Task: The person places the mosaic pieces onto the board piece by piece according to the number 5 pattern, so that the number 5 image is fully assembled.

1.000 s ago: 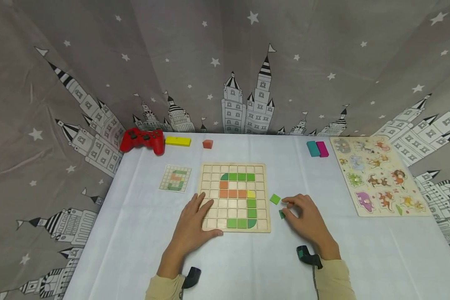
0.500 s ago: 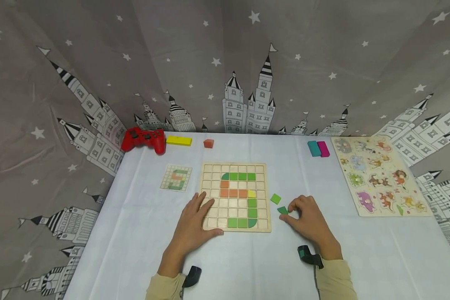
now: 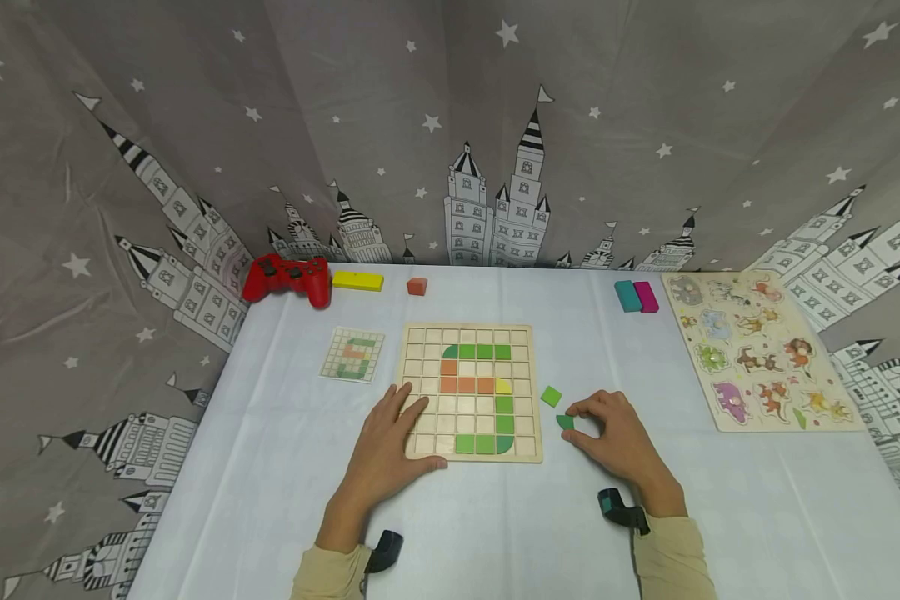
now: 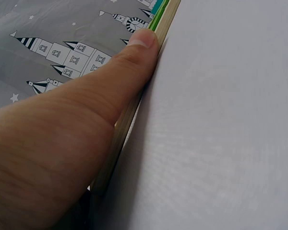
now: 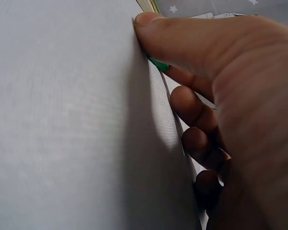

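A square wooden grid board [image 3: 467, 412] lies mid-table in the head view. Orange, green and yellow tiles fill some of its cells in an S-like shape. My left hand [image 3: 385, 450] rests on its lower left corner, fingers spread over the cells; in the left wrist view the thumb [image 4: 139, 50] lies along the near edge. To the right of the board, my right hand [image 3: 617, 440] pinches a dark green quarter-round tile [image 3: 564, 422] at table level between thumb and index finger. That tile [image 5: 159, 64] is partly hidden by the thumb. A light green square tile [image 3: 551, 396] lies close by.
A pattern card [image 3: 330, 367] lies left of the board. Along the back are a red game controller [image 3: 288, 279], a yellow block [image 3: 357, 282], an orange block [image 3: 417, 287], teal [image 3: 628, 297] and magenta [image 3: 647, 297] blocks. An animal puzzle [image 3: 757, 396] lies at right.
The dark green tile has turned and come further out from under my right hand; the thumb and index finger now close on it. My left hand stays put on the board.
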Motion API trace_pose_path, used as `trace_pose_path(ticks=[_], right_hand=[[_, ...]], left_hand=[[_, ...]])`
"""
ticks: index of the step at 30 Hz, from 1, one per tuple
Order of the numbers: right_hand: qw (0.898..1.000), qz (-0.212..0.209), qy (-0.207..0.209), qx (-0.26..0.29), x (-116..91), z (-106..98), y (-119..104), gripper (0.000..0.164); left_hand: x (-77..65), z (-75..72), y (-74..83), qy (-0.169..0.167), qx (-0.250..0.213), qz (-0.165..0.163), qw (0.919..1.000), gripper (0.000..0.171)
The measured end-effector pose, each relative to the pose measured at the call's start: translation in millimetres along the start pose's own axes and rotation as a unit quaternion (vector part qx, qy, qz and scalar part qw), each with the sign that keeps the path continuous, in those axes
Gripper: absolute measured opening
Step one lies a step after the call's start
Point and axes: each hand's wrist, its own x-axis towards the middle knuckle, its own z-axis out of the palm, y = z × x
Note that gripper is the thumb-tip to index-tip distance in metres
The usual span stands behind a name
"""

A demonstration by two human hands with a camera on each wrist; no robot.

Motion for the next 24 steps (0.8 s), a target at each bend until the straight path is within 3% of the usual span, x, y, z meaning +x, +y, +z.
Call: trace_pose_path(ticks=[7,13,18,24], right_hand=[[1.0,-0.004,-0.009,0.011,-2,-4,3,0.038],[1.0,0.0,-0.012,-0.007,-1,-2,2,0.029],[0.999,-0.009,0.005,-0.034,1,1,-2,0.026],[0.999,-0.015,0.042,-0.011,1,7,-10,0.025]], left_hand=[[-0.3,-0.4,0.5,0.0,-0.003,-0.003,1.0,0.101],[-1.0,-0.6,0.6,-0.002,-0.004,-0.005,1.0,0.102],[0.0,0.0,-0.2,-0.003,0.001,-0.005,1.0,0.101],[-0.2,-0.3,-0.2,-0.003,0.0,-0.003,1.0,0.101]])
